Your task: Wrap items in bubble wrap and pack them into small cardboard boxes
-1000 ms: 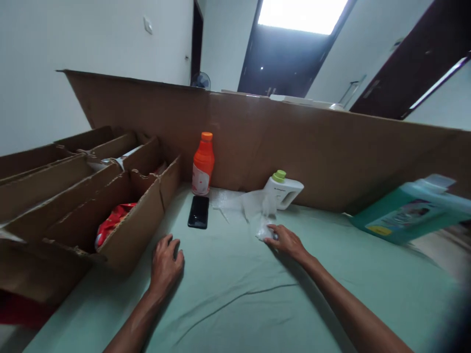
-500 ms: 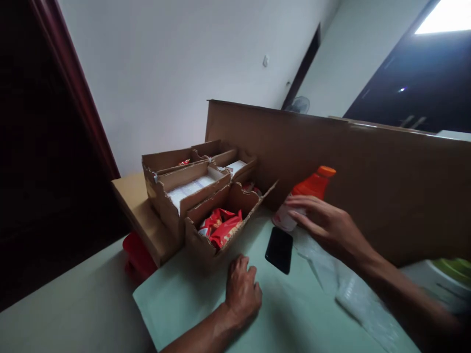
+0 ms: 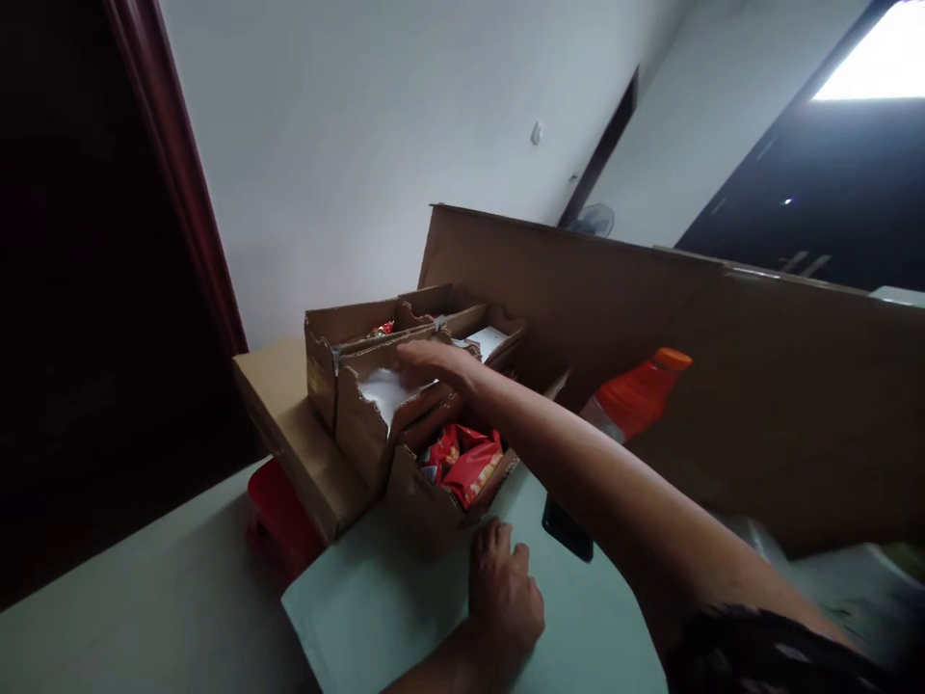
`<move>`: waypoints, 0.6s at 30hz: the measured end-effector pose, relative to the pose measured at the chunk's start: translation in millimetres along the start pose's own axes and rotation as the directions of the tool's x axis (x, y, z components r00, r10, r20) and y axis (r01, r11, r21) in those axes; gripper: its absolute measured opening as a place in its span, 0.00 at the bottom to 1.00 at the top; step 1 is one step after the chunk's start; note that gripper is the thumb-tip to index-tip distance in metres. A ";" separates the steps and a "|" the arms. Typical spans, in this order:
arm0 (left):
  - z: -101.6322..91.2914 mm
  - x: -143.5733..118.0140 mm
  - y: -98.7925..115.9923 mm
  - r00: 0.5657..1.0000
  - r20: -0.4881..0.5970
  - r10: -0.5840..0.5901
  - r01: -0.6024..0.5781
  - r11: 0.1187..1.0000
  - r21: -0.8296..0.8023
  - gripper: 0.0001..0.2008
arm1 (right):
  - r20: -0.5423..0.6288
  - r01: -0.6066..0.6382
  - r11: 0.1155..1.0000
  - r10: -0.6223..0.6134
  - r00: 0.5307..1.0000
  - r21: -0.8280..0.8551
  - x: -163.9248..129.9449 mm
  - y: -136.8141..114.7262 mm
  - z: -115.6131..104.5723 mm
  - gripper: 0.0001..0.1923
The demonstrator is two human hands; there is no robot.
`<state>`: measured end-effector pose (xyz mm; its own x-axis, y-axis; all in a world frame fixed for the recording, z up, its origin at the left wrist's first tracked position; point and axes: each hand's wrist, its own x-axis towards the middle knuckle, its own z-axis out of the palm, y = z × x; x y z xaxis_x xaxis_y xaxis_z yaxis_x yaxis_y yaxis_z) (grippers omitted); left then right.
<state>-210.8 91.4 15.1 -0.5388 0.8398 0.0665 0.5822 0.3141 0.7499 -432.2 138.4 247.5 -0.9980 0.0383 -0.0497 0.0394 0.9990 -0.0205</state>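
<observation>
My right hand is stretched out over the middle cardboard box, palm down, fingers loosely spread above the white packets, gripping nothing. My left hand rests flat and empty on the green sheet, beside the box of red packets.

Work surface covered by a pale green sheet, with a tall cardboard panel standing along its far edge. Directly on it: a row of open cardboard boxes, a black phone lying flat, an orange bottle against the panel, and the left hand resting palm down.
</observation>
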 end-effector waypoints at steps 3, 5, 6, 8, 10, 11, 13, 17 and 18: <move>1.0 0.2 -0.5 1.000 -0.001 0.013 -0.013 1.000 0.013 0.14 | -0.043 -0.053 0.997 0.055 0.998 0.053 -21.8 12.1 -22.0 0.05; 3.6 0.0 -2.1 1.000 -0.020 0.015 -0.014 1.000 0.021 0.15 | -0.231 -0.072 0.982 0.113 0.966 0.177 -55.3 29.9 -47.1 0.07; 5.2 -0.2 -3.1 1.000 -0.026 0.015 -0.014 1.000 0.024 0.15 | -0.334 -0.078 0.969 0.156 0.930 0.233 -78.6 42.3 -58.9 0.11; 8.3 -0.9 -5.2 0.999 -0.028 0.018 -0.017 0.999 0.029 0.17 | -0.597 -0.017 0.899 0.304 0.743 0.437 -136.4 73.5 -73.6 0.14; 10.3 -1.5 -6.7 0.999 -0.022 0.026 -0.026 0.999 0.030 0.18 | -0.663 -0.051 0.890 0.375 0.648 0.454 -203.4 112.9 -70.6 0.15; 10.8 -1.6 -7.1 0.999 -0.022 0.031 -0.030 0.999 0.030 0.18 | -0.684 -0.081 0.890 0.400 0.609 0.448 -237.2 135.2 -62.3 0.16; 11.2 -1.6 -7.1 0.999 -0.029 0.037 -0.036 0.999 0.031 0.17 | -0.675 -0.216 0.898 0.431 0.598 0.382 -298.2 182.5 -36.8 0.15; 11.6 -1.1 -6.1 0.998 -0.046 0.039 -0.037 0.999 0.037 0.17 | -0.498 -0.514 0.839 0.527 0.689 0.177 -356.1 254.3 6.6 0.11; 11.9 -1.0 -6.1 0.998 -0.046 0.038 -0.037 0.999 0.039 0.17 | -0.479 -0.547 0.824 0.544 0.689 0.149 -351.7 259.5 9.1 0.11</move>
<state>-206.6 93.9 2.7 -0.5437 0.8298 0.1258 0.6250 0.3003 0.7205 -70.5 384.0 250.6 -0.6897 0.5807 0.4325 0.5855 0.7987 -0.1388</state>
